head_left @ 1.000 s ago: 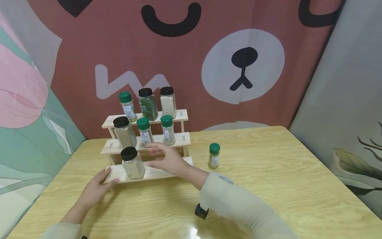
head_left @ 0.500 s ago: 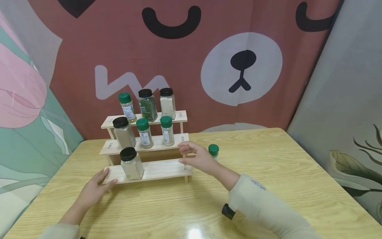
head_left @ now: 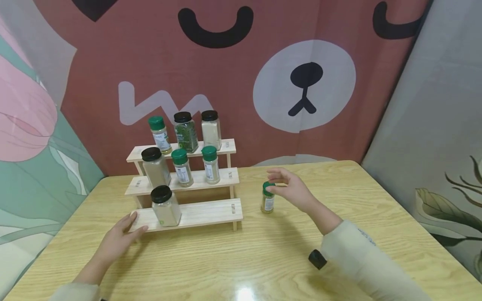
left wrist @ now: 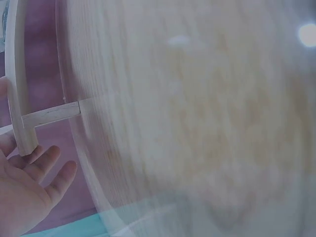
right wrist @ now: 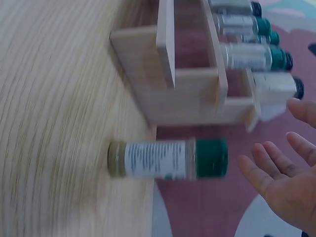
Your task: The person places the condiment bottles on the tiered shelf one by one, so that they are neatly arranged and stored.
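Observation:
A three-tier wooden spice rack point(head_left: 211, 214) stands on the table. My left hand point(head_left: 117, 241) holds the left end of its lowest shelf, thumb at the front edge and fingers at the end. A small green-capped spice jar point(head_left: 268, 203) stands upright on the table right of the rack. My right hand point(head_left: 291, 190) is at its cap, thumb and fingers spread; in the right wrist view the fingertips point(right wrist: 251, 168) are slightly apart from the cap. A black-capped jar point(head_left: 167, 211) sits on the lowest shelf, near my left hand.
The middle shelf carries a black-capped jar point(head_left: 156, 171) and two green-capped jars point(head_left: 183, 171). On the top shelf are a green-capped jar point(head_left: 160, 138) and two black-capped jars point(head_left: 186, 136). A printed curtain point(head_left: 226, 83) hangs behind the table point(head_left: 211, 263).
My right hand has moved right, from over the rack's lowest shelf to the lone green-capped jar. My left hand has stayed at the shelf end.

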A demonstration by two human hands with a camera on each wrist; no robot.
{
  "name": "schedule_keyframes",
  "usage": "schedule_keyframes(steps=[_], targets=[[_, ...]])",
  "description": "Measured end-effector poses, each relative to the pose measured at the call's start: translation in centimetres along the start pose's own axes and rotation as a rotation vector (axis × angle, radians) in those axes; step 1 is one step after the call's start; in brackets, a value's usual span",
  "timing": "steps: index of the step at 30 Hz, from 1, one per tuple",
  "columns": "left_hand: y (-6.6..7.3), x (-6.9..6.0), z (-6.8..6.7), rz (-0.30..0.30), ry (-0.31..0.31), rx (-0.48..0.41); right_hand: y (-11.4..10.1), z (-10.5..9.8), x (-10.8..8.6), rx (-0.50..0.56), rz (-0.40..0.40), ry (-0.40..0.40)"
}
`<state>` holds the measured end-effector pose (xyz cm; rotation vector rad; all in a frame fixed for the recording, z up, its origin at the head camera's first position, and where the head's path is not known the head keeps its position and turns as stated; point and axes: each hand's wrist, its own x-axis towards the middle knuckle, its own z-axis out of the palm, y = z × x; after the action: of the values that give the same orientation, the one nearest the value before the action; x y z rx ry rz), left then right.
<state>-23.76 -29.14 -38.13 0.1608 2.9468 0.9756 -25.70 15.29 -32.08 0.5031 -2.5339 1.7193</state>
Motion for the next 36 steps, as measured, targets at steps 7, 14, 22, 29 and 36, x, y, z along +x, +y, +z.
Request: schedule_keyframes(steps=[7, 14, 22, 29, 36], targets=[[-0.2, 0.2, 0.0, -0.007, -0.004, 0.017, 2.4, -1.4, -0.3, -0.055, 0.013, 0.061], [-0.2, 0.1, 0.0, -0.007, -0.004, 0.015, 4.5, -1.0, 0.3, -0.023, 0.092, 0.052], [0.1, 0.0, -0.1, -0.010, -0.005, 0.013, 5.4, 0.0, 0.8, 0.006, 0.095, 0.060], [0.2, -0.1, 0.0, -0.004, 0.002, 0.009, 5.7, 0.9, 1.3, 0.015, 0.075, 0.072], [0.2, -0.2, -0.1, 0.001, 0.006, 0.008, 6.0, 1.4, 1.8, -0.002, 0.075, 0.102]])
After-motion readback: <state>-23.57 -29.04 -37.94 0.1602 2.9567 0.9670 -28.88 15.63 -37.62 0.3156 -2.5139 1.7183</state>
